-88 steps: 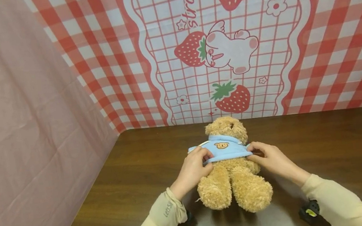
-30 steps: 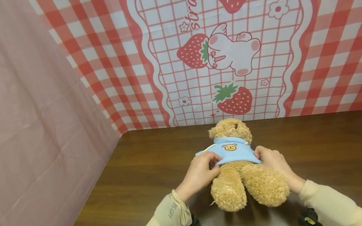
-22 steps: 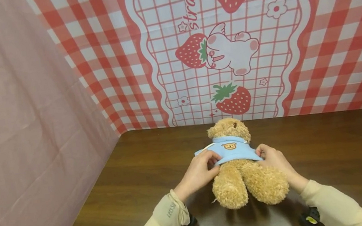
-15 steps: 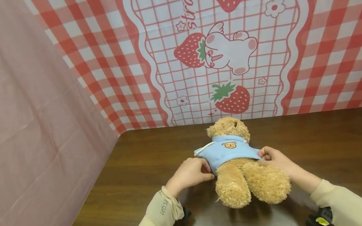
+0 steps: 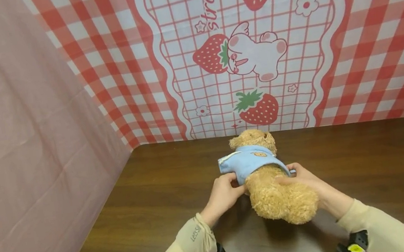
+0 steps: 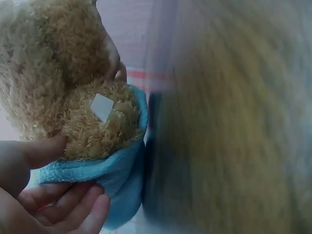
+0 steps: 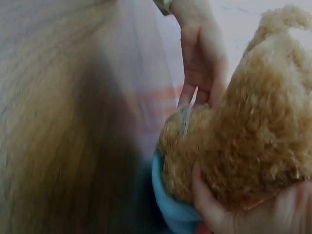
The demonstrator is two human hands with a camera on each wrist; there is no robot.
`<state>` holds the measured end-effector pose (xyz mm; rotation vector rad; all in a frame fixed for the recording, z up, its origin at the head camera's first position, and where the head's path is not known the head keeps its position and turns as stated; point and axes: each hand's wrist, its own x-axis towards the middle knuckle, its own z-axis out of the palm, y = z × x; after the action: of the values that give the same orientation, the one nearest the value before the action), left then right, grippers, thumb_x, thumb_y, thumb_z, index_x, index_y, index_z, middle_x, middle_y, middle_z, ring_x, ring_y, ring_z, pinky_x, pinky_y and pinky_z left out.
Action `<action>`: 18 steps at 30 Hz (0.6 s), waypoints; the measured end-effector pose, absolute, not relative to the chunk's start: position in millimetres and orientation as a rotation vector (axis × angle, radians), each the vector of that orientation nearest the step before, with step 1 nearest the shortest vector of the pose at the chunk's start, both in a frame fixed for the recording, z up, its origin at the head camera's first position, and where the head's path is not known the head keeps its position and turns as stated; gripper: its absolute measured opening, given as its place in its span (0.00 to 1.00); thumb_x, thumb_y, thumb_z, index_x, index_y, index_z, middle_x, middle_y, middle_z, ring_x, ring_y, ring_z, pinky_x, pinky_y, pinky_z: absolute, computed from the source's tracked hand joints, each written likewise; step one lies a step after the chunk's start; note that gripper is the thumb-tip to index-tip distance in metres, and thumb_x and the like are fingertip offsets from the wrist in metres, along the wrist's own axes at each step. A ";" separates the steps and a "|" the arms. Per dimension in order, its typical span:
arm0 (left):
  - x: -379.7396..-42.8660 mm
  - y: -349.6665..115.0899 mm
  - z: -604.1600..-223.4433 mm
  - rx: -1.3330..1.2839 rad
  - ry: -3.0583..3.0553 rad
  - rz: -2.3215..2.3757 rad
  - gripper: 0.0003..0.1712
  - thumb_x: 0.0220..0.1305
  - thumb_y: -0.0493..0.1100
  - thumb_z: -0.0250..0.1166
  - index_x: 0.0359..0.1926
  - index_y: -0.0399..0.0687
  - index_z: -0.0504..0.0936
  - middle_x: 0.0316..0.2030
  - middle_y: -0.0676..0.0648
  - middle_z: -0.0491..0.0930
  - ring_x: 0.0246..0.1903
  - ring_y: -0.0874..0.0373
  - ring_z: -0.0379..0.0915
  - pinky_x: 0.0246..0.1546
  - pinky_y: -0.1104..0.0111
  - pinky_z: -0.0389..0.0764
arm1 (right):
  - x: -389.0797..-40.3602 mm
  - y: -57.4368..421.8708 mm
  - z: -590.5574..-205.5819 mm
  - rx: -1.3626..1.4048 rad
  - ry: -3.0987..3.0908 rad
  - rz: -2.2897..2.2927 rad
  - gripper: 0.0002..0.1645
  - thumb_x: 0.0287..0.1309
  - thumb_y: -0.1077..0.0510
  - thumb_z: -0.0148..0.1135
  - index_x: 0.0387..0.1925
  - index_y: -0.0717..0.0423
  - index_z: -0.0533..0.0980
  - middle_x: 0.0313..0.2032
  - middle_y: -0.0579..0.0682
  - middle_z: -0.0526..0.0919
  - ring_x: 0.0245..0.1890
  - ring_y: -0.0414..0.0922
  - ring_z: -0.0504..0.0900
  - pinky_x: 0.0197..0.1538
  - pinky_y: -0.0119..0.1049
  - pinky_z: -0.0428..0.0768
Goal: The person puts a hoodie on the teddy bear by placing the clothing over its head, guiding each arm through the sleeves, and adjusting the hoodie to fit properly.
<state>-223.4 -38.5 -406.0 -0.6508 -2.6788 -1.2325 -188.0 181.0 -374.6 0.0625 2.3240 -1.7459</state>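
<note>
I see a shaggy golden-brown plush bear (image 5: 270, 195) tilted mid-way across the brown wooden worktop (image 5: 156, 186); my left hand (image 5: 222, 198) and right hand (image 5: 310, 181), fingers curled, grip its pale-blue fabric shirt (image 5: 249, 164) by the hem, likely for steadiness.

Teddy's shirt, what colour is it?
The shirt is light blue; it shows best in the head view.

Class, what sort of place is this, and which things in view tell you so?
Probably an indoor, draped booth set up for tabletop work: a brown table, a strawberry-print checked cloth hanging behind it, and a pinkish drape along its left.
</note>
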 end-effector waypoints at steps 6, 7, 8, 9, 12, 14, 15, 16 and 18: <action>-222.3 -39.8 -402.8 -0.558 -2.664 -1.336 0.07 0.43 0.34 0.61 0.14 0.41 0.76 0.11 0.56 0.63 0.14 0.66 0.56 0.16 0.77 0.60 | -185.9 165.2 -373.7 0.110 2.371 -1.760 0.35 0.51 0.57 0.62 0.51 0.70 0.53 0.37 0.58 0.67 0.31 0.41 0.73 0.35 0.31 0.75; -221.4 -39.9 -401.0 -0.547 -2.665 -1.366 0.07 0.43 0.33 0.61 0.13 0.41 0.75 0.10 0.56 0.61 0.13 0.66 0.55 0.15 0.77 0.59 | -185.8 164.2 -374.1 0.111 2.394 -1.746 0.34 0.52 0.58 0.61 0.51 0.70 0.54 0.37 0.58 0.69 0.31 0.41 0.73 0.35 0.31 0.75; -220.3 -39.8 -398.9 -0.538 -2.669 -1.386 0.08 0.44 0.34 0.61 0.12 0.42 0.75 0.09 0.56 0.61 0.12 0.65 0.54 0.15 0.77 0.59 | -185.1 163.9 -374.4 0.105 2.425 -1.726 0.32 0.52 0.58 0.60 0.51 0.71 0.55 0.36 0.57 0.70 0.31 0.40 0.72 0.35 0.31 0.74; -219.0 -39.7 -396.5 -0.528 -2.676 -1.399 0.09 0.45 0.35 0.61 0.12 0.42 0.75 0.09 0.57 0.60 0.11 0.65 0.54 0.14 0.77 0.59 | -184.3 163.3 -374.8 0.105 2.436 -1.728 0.29 0.52 0.60 0.59 0.49 0.71 0.57 0.34 0.55 0.71 0.30 0.40 0.72 0.35 0.30 0.73; -216.0 -39.3 -390.3 -0.525 -2.680 -1.432 0.12 0.48 0.38 0.62 0.11 0.44 0.75 0.07 0.57 0.59 0.09 0.66 0.54 0.13 0.76 0.59 | -180.7 160.9 -376.2 0.120 2.444 -1.776 0.22 0.54 0.62 0.57 0.45 0.71 0.62 0.31 0.51 0.71 0.30 0.38 0.71 0.35 0.29 0.72; -215.2 -39.3 -388.1 -0.555 -2.691 -1.384 0.14 0.49 0.40 0.62 0.11 0.44 0.75 0.07 0.57 0.59 0.09 0.66 0.54 0.14 0.77 0.59 | -179.0 157.9 -376.7 0.153 2.465 -1.818 0.19 0.54 0.63 0.56 0.44 0.71 0.63 0.32 0.50 0.70 0.31 0.38 0.70 0.35 0.28 0.71; -214.4 -39.3 -387.3 -0.570 -2.702 -1.363 0.14 0.49 0.40 0.62 0.10 0.44 0.74 0.07 0.57 0.59 0.09 0.67 0.54 0.14 0.77 0.59 | -178.8 156.3 -376.9 0.179 2.478 -1.843 0.19 0.54 0.63 0.57 0.43 0.71 0.64 0.32 0.50 0.70 0.31 0.37 0.70 0.35 0.27 0.71; -214.0 -39.2 -387.3 -0.589 -2.711 -1.338 0.15 0.49 0.40 0.62 0.10 0.45 0.74 0.07 0.58 0.59 0.09 0.67 0.54 0.13 0.77 0.59 | -178.6 154.5 -376.9 0.206 2.503 -1.848 0.19 0.53 0.64 0.56 0.44 0.70 0.64 0.32 0.50 0.70 0.31 0.37 0.69 0.35 0.26 0.70; -212.4 -38.8 -387.6 -0.614 -2.733 -1.309 0.18 0.50 0.41 0.62 0.08 0.45 0.71 0.07 0.58 0.58 0.09 0.67 0.54 0.13 0.77 0.59 | -178.4 151.2 -376.7 0.256 2.524 -1.889 0.17 0.53 0.66 0.55 0.43 0.70 0.63 0.32 0.50 0.69 0.30 0.37 0.68 0.34 0.26 0.70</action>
<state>-212.4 -38.8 -387.6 -0.6139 -2.7335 -1.3095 -178.4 151.2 -376.7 0.2555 2.5240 -1.8888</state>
